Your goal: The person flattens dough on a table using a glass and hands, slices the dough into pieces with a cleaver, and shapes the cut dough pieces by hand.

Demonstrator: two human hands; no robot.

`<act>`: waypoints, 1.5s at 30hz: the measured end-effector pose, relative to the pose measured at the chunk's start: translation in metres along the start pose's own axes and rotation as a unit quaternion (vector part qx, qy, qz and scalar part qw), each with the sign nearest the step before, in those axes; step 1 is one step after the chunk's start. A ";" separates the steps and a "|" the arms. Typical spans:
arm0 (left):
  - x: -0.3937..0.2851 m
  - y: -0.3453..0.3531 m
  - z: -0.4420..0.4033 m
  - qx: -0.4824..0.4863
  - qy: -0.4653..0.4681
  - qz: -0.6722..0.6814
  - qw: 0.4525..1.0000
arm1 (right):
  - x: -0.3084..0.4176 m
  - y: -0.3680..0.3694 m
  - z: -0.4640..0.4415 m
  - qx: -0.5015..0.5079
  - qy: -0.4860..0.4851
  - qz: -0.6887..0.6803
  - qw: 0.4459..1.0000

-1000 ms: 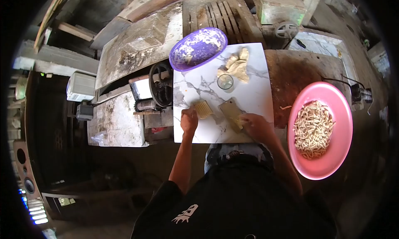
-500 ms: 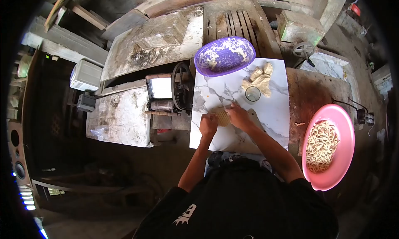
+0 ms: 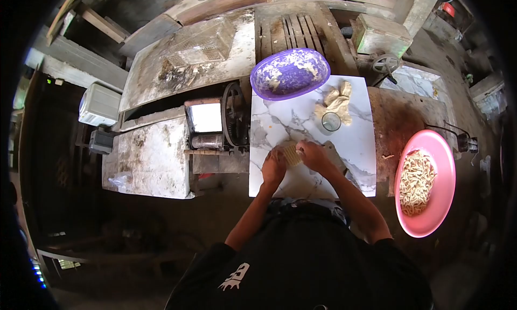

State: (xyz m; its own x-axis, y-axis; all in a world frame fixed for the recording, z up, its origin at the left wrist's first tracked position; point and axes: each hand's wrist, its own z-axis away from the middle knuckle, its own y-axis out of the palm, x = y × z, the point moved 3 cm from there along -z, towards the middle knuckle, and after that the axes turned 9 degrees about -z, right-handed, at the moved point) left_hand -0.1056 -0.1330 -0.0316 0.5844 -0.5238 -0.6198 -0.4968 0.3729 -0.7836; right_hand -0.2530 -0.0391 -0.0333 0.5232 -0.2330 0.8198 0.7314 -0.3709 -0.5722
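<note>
A small yellowish slab with a ridged surface (image 3: 292, 154) lies on the marble-patterned tabletop (image 3: 264, 121) between my hands. My left hand (image 3: 274, 165) is closed at the slab's left edge. Over its right side, my right hand (image 3: 312, 155) is pinched, with a small pale bit at the fingertips that is too small to name. Partly behind my right forearm lies a flat grey plate-like piece (image 3: 335, 157). Beyond my hands stand a drinking glass (image 3: 330, 122) and a lump of pale dough (image 3: 337, 101).
A purple basin (image 3: 291, 75) smeared with dough sits at the table's far edge. On the right is a pink basin (image 3: 441, 186) holding many short dough strips. A hand-wheel machine (image 3: 232, 116) adjoins the table's left side.
My left hand has shifted slightly right and farther over the slab's left edge. My right hand has drawn back a little toward me. The camera view has shifted slightly.
</note>
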 end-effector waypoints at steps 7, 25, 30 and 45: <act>0.010 0.006 -0.003 0.030 -0.004 -0.048 0.998 | 0.026 -0.015 0.044 -0.048 0.025 0.000 0.999; -0.019 -0.010 0.023 0.034 -0.010 0.125 0.992 | 0.036 -0.257 0.253 -0.427 0.183 0.227 0.856; -0.046 -0.015 0.035 0.074 -0.019 0.219 0.973 | -0.037 -0.289 0.302 -0.496 0.391 -0.010 0.775; -0.218 0.016 0.088 0.408 -0.067 0.437 0.799 | 0.056 -0.187 0.245 -0.256 0.137 -0.157 0.944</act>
State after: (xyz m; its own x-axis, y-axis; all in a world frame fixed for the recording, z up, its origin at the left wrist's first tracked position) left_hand -0.1846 0.0552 0.0874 0.3348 0.2766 -0.9008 -0.2006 0.9549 0.2187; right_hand -0.2535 0.2371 0.1136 0.1323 -0.2375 0.9623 0.4877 -0.8296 -0.2718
